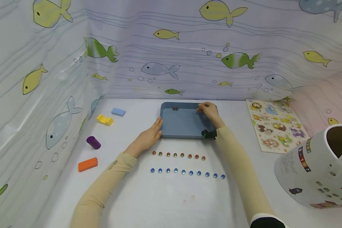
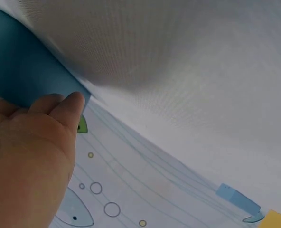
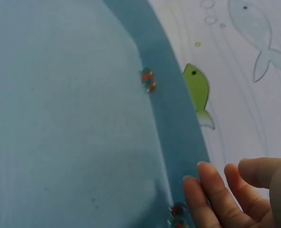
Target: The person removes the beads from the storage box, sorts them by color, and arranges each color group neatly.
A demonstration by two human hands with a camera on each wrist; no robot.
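Head view: shallow blue-grey rectangular tray (image 1: 182,125) with rounded corners sits on the white surface (image 1: 171,199), fish-printed sheet (image 1: 188,63) behind it. Left hand (image 1: 148,136) has fingers straight, laid against the tray's left side, nothing gripped. Right hand (image 1: 212,111) is at the tray's far right corner; right wrist view shows its fingers extended, slightly bent, tips at the far wall just beside two red-tinted clear beads (image 3: 179,223). No grip on them; can't tell if touching. Two small orange-brown glassy beads (image 1: 175,108) lie against the same wall, left of centre. Outside the tray, on the person's side: row of eight amber to orange-brown round beads (image 1: 182,155), then row of ten blue round beads (image 1: 183,172), nearer the person. Left side: light blue rectangular block (image 1: 118,112), yellow notched block (image 1: 104,120), purple cylinder (image 1: 93,142), orange rectangular block (image 1: 87,164). Right side: animal sticker sheet (image 1: 273,125), white printed cylindrical bucket (image 1: 299,171).
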